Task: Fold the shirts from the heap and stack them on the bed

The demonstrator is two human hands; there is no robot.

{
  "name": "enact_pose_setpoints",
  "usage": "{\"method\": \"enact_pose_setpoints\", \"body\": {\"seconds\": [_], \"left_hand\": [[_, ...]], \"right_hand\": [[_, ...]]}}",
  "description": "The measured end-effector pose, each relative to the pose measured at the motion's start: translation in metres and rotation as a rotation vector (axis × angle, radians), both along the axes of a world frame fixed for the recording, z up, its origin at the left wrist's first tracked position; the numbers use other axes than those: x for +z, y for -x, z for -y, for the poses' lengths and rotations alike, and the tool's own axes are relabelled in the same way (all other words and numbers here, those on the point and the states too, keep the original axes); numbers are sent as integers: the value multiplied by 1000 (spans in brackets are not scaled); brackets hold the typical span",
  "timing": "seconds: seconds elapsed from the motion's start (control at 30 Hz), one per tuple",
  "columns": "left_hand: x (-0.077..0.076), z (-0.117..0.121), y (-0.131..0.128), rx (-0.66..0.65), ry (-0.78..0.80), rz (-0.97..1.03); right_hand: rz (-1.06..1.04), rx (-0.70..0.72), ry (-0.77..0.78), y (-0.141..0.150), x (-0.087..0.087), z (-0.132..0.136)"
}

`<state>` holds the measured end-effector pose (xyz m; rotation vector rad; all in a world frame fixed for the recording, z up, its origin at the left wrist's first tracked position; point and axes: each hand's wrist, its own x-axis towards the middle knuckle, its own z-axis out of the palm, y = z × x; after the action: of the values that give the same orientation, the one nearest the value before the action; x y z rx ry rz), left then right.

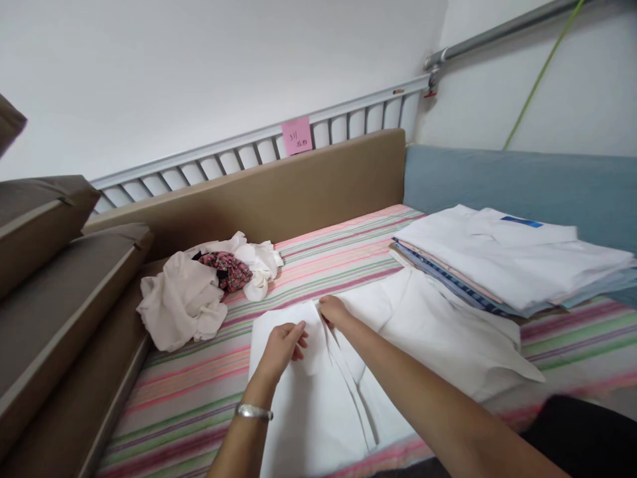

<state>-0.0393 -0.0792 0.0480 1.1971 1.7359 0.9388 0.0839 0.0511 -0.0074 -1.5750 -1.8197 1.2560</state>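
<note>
A white shirt [293,405] lies spread on the striped bed cover, its front edges running down the middle and one side stretching off to the right. My right hand [333,311] is closed on the shirt's front edge near the top. Just left of it, my left hand [283,350] is over the shirt's upper left part. Its fingers are loosely curled, with a gap between them and the thumb, and nothing shows in them. A silvery bracelet [253,411] circles the left wrist.
Folded shirts [497,255] lie stacked at the right, a white one on top. Crumpled white cloth [182,302] and a floral piece [229,271] lie at the left. Brown cushions [64,292] pile up on the left. Padded panels [323,176] and a radiator [213,166] line the back.
</note>
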Motion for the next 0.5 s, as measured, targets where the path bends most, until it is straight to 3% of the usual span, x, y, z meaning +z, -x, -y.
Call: {"method": "enact_pose_setpoints", "body": {"seconds": [0.13, 0.23, 0.37, 0.5], "left_hand": [[-37, 21, 23, 138, -316, -606], [-72, 45, 29, 157, -341, -921], [-104, 68, 18, 121, -254, -1155], [-111, 74, 12, 34, -253, -1228]], "right_hand": [[76, 123, -107, -10, -1, 4], [114, 190, -213, -5, 3, 12], [171, 186, -284, 10, 8, 17], [235, 127, -250, 10, 12, 5]]}}
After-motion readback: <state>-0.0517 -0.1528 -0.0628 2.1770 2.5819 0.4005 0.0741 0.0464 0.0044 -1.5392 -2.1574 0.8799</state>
